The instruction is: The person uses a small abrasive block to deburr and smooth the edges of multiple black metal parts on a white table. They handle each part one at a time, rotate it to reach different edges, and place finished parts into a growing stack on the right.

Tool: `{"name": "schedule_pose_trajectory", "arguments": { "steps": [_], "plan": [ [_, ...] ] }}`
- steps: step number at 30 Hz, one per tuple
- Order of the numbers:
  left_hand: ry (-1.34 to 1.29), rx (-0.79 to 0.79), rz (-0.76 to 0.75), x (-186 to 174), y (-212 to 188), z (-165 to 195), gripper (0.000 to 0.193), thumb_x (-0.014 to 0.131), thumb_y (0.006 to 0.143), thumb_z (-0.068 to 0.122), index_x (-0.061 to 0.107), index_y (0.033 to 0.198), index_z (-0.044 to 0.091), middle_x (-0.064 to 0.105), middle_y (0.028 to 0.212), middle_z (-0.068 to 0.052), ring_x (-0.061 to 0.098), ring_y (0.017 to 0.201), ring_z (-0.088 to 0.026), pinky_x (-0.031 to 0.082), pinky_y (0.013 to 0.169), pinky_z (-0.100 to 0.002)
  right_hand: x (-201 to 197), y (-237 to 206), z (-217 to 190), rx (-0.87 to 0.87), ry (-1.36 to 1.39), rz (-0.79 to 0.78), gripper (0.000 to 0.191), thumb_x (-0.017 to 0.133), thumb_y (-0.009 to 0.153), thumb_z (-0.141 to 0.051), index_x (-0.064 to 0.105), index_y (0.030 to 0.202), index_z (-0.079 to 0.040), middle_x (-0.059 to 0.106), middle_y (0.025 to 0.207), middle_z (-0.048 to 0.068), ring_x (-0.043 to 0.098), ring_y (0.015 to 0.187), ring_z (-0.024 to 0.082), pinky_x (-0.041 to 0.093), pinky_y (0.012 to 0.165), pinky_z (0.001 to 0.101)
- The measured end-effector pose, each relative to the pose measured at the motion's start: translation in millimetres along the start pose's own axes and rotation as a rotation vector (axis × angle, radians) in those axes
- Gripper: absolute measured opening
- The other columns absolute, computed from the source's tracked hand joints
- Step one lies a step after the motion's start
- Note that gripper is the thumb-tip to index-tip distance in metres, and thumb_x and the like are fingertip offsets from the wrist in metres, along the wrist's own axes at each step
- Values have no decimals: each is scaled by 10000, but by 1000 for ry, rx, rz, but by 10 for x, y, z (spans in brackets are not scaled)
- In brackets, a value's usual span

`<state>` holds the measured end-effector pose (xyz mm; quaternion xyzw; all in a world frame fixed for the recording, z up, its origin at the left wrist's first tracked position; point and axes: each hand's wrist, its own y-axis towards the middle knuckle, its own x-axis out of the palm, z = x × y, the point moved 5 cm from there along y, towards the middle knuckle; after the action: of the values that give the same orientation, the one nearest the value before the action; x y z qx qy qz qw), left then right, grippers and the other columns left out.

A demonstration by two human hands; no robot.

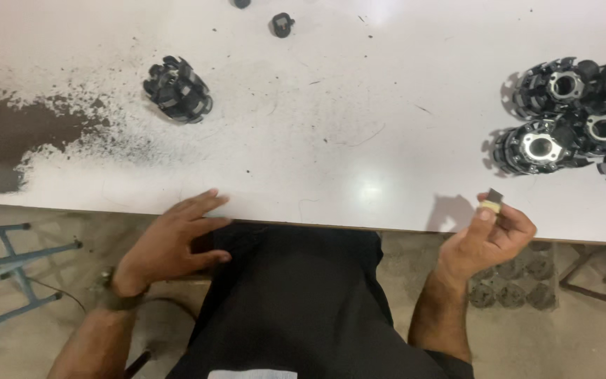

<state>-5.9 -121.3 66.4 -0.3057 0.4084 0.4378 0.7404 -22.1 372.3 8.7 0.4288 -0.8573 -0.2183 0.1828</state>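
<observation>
Resting at the table [317, 161] edge lower left, the left hand [170, 245] lies spread and empty; a rotor [177, 90] sits upper left. Lower right, the right hand [489, 235] pinches a small block [492, 200] below the rotor pile [576, 116].

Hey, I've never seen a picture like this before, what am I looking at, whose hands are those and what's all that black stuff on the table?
This is one picture from a camera worn on a person's head, looking down at their own lap and two bare hands. There is no machine. The person sits at a white table. The left hand rests open at the table's near edge, holding nothing. The right hand pinches a small dark block between its fingertips. One black toothed round part lies alone at the left, and a cluster of similar round parts with shiny metal centres lies at the right. Dark powder is smeared over the table's left side.
</observation>
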Motion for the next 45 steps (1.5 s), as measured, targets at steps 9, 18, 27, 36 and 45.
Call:
{"name": "schedule_pose_trajectory", "arguments": {
  "steps": [9,18,27,36,45],
  "plan": [
    [-863,-124,522,-960,1166,-1233,1138,568,867,812,228,1638,47,328,1676,-237,343,1553,-381,384,1201,-512,1466,-698,-299,192,217,-556,246,632,1056,-7,518,1273,15,601,1255,139,603,1224,192,510,1104,331],
    [-93,-99,606,-548,575,-440,1222,822,808,600,148,1618,-20,239,1646,-344,276,1541,-466,271,1255,-540,1227,-532,-226,314,158,-508,221,617,1051,-24,509,1244,-10,638,1156,96,661,1106,149,551,991,294],
    [147,-67,313,-433,786,-8,1105,858,747,317,231,1607,17,423,1516,-239,396,1417,-386,332,1173,-587,1313,-833,-202,361,161,-569,228,609,1037,-4,521,1248,1,606,1223,105,603,1115,123,521,991,274],
    [417,-108,430,-624,846,103,1229,889,719,521,184,1577,-6,429,1430,-314,401,1315,-458,366,1033,-618,1080,-673,-223,299,217,-491,237,608,1053,-26,503,1265,-9,628,1233,121,656,1153,173,544,1048,319],
    [173,66,320,-461,930,372,1125,874,749,328,210,1598,8,508,1382,-273,494,1271,-403,414,1067,-529,1003,-683,-148,330,138,-418,269,631,1055,-41,505,1290,-3,607,1246,112,607,1140,142,526,1014,310]
  ]
}}
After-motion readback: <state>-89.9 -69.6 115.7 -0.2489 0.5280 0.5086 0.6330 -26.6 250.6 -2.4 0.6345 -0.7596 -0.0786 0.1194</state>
